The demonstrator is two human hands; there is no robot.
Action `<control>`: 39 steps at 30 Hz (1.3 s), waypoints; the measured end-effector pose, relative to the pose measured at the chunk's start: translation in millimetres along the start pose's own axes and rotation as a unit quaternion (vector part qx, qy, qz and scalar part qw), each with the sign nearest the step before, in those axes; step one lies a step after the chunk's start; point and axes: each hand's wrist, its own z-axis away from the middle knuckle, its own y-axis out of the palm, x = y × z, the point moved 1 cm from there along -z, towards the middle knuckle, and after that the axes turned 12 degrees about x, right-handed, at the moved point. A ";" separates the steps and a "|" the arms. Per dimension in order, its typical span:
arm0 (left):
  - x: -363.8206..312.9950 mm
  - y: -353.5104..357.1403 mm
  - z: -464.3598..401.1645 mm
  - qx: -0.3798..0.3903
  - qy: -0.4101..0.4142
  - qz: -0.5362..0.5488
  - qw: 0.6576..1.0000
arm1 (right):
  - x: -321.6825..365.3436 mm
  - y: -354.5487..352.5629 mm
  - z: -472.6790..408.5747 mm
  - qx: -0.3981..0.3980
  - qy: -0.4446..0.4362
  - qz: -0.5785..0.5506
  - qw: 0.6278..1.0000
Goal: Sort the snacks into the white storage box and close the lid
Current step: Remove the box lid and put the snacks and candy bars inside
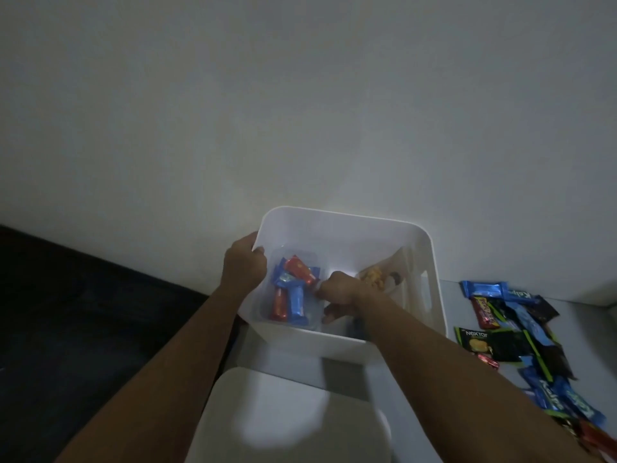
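My left hand (243, 262) grips the left rim of the box (347, 225), thumb hooked inside. My right hand (337, 290) is down inside the box with fingers curled; I cannot tell whether it holds anything. Beside it, on the left of the box, a clear tub (312, 324) holds red and blue bars (293, 289); on the right a yellow-printed bag (375, 275) leans on the wall. The box sits at the table's (587, 315) back edge against the wall. The lid (290, 416) lies off, at the near edge. More snacks (521, 342) are piled along the right edge.
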 end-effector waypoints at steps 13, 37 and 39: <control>-2.3 2.9 0.7 0.021 -0.011 -0.034 0.999 | 9.3 -21.1 36.4 -0.039 -0.025 0.140 0.989; -214.7 229.8 133.4 0.319 0.188 -0.107 0.923 | -176.0 -211.9 258.1 -0.185 0.064 0.161 0.967; -205.4 258.0 148.9 0.351 0.177 -0.128 0.910 | -205.8 -217.5 261.5 -0.182 0.117 0.187 0.958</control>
